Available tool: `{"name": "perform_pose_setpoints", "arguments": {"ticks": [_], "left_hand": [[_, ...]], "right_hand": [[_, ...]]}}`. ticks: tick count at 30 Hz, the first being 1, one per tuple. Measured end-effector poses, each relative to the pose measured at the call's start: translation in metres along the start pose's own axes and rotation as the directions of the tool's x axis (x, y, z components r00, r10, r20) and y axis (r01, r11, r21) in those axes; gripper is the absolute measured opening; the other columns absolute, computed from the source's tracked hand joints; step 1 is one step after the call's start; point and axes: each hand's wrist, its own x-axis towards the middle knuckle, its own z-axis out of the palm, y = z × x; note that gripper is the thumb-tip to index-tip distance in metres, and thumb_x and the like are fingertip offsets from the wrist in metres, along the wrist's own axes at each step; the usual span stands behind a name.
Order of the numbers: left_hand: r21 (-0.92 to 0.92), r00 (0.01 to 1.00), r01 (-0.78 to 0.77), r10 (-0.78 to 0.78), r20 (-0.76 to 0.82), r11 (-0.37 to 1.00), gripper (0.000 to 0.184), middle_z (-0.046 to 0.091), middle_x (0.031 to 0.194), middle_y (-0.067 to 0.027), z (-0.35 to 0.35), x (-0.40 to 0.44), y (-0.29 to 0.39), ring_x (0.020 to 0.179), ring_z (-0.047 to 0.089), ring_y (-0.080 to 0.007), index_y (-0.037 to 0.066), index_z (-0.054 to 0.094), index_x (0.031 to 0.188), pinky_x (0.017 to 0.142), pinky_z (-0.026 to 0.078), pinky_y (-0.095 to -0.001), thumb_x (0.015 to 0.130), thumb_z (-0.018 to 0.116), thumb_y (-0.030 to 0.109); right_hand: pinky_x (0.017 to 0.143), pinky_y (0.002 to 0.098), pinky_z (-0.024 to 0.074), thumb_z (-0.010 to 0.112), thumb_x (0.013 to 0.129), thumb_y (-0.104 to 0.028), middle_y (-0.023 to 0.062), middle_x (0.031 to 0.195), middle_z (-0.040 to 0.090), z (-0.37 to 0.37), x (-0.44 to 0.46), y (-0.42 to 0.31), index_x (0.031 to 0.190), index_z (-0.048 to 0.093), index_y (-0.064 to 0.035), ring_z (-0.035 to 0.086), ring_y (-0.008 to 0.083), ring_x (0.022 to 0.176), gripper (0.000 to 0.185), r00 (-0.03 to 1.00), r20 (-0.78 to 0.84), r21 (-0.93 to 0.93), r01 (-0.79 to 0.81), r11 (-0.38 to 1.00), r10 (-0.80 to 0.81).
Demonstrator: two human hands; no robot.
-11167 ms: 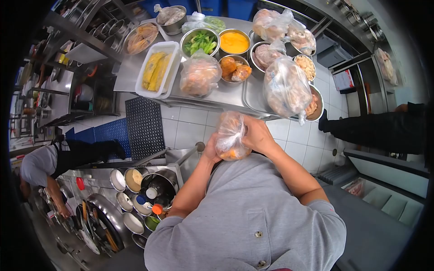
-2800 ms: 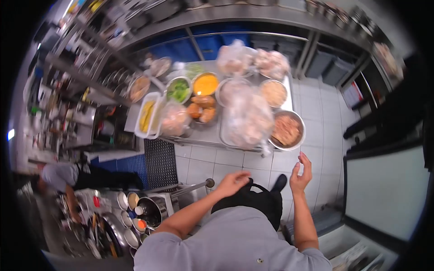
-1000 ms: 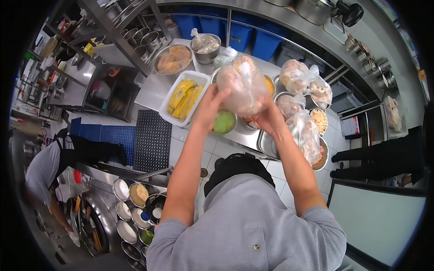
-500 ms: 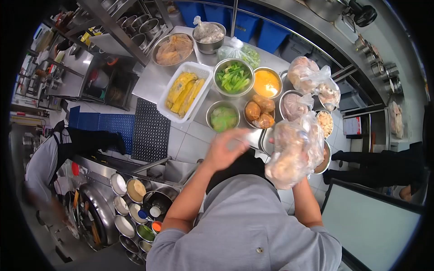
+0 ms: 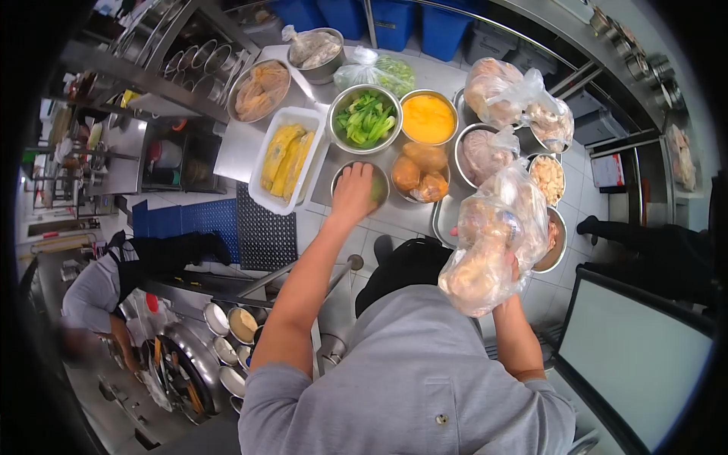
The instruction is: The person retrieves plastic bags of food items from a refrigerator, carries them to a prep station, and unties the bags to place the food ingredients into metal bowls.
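Note:
My left hand [image 5: 354, 191] reaches over a small steel bowl [image 5: 387, 180], its fingers spread above the green contents [image 5: 378, 189] and covering most of them. I cannot make out a grip there. My right hand [image 5: 508, 287] holds up a clear plastic bag [image 5: 489, 250] of pale, lumpy food, perhaps meat; the bag hides most of that hand. Beside the left hand stand a bowl of chopped green vegetable [image 5: 367, 120] and a bowl of orange bundles wrapped in plastic [image 5: 419, 173]. Below the bag is a metal tray [image 5: 442, 220].
A white tub of yellow pieces [image 5: 264, 191] and a bowl of yellow liquid [image 5: 429, 117] stand on the steel table [image 5: 231, 155]. More bagged meat [image 5: 497, 91] lies at the right. One co-worker [image 5: 98, 292] bends over a wok at left; another person's dark-clothed legs [image 5: 633, 231] show at right.
My left hand has moved forward from near my body onto the bowl with green contents. The right hand still holds the bag. The camera view has shifted slightly.

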Motion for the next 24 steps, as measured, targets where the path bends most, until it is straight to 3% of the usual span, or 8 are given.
{"name": "perform_pose_setpoints", "arguments": {"ticks": [3,6,9,17,20,21,22,24], "left_hand": [[0.012,0.999,0.024,-0.024,-0.04,1.0,0.065,0.057,0.115,-0.0163,0.005,0.003,0.001,0.107,0.056,-0.0373,0.005,0.054,0.116,0.092,0.049,-0.0457,0.059,0.086,0.01],[0.01,0.996,0.061,-0.06,-0.068,0.998,0.061,0.058,0.112,-0.0177,0.008,0.003,-0.002,0.104,0.056,-0.0386,0.005,0.054,0.115,0.092,0.049,-0.0462,0.062,0.084,0.01],[-0.028,0.994,0.039,-0.042,-0.1,0.999,0.061,0.058,0.112,-0.0182,0.008,0.006,0.005,0.107,0.056,-0.0385,0.004,0.053,0.113,0.093,0.049,-0.045,0.061,0.085,0.011],[-0.116,0.995,-0.01,-0.001,-0.1,0.993,0.061,0.061,0.121,-0.0179,-0.005,-0.008,0.005,0.11,0.057,-0.0381,0.005,0.056,0.124,0.097,0.048,-0.0454,0.069,0.082,0.011],[-0.272,0.955,-0.08,-0.005,-0.296,0.959,0.066,0.061,0.13,-0.0142,-0.023,-0.031,0.019,0.123,0.055,-0.0319,0.007,0.054,0.133,0.102,0.047,-0.0428,0.074,0.083,0.015],[-0.658,0.978,-0.056,-0.092,-0.189,0.751,0.068,0.058,0.135,-0.0128,-0.02,-0.044,0.026,0.127,0.054,-0.0307,0.008,0.051,0.137,0.104,0.046,-0.0416,0.077,0.083,0.015],[-0.906,0.99,0.002,-0.127,-0.057,0.423,0.071,0.056,0.14,-0.0115,-0.027,-0.053,0.03,0.131,0.052,-0.0294,0.009,0.048,0.142,0.106,0.045,-0.0404,0.08,0.082,0.016],[-0.951,0.999,0.018,-0.054,0.001,0.307,0.076,0.054,0.142,-0.0119,-0.034,-0.08,0.058,0.131,0.051,-0.0269,0.008,0.043,0.146,0.106,0.046,-0.0397,0.082,0.082,0.016]], "right_hand": [[0.086,0.0429,0.0612,0.082,0.075,-0.056,0.0278,0.139,0.05,-0.012,0.001,0.003,0.151,0.033,-0.0035,0.066,0.0321,0.108,0.104,1.0,-0.02,0.011,0.006,1.0,-0.006],[0.099,0.0398,0.0541,0.08,0.078,-0.055,0.0153,0.131,0.061,-0.006,0.008,0.001,0.143,0.045,-0.0002,0.062,0.026,0.118,0.091,0.994,-0.052,0.014,-0.092,0.996,0.093],[0.103,0.0402,0.0513,0.071,0.089,-0.045,0.0155,0.13,0.061,0.028,0.01,-0.011,0.142,0.045,0.0004,0.062,0.0258,0.119,0.075,0.995,-0.077,-0.002,-0.056,0.998,0.055],[0.103,0.0421,0.051,0.067,0.093,-0.044,0.0155,0.133,0.06,0.051,0.016,-0.007,0.143,0.045,-0.0031,0.062,0.0278,0.12,0.069,0.997,-0.044,-0.048,-0.06,0.997,0.058],[0.107,0.0429,0.0482,0.063,0.096,-0.049,0.0158,0.137,0.057,0.054,0.019,0.006,0.146,0.04,-0.0025,0.058,0.0276,0.125,0.072,0.992,-0.122,-0.112,0.011,0.994,-0.025],[0.108,0.0433,0.0466,0.06,0.097,-0.052,0.0157,0.139,0.055,0.057,0.018,0.01,0.147,0.038,-0.0023,0.056,0.0276,0.127,0.074,0.984,-0.159,-0.157,0.06,0.986,-0.085],[0.11,0.0437,0.045,0.057,0.098,-0.054,0.0157,0.141,0.053,0.062,0.024,0.014,0.148,0.036,-0.0021,0.055,0.0276,0.129,0.075,0.973,-0.179,-0.184,0.11,0.977,-0.143],[0.111,0.0442,0.0434,0.056,0.098,-0.056,0.0156,0.142,0.052,0.072,0.022,0.019,0.149,0.036,-0.0021,0.053,0.0276,0.13,0.077,0.962,-0.214,-0.252,0.113,0.961,-0.169]]}}
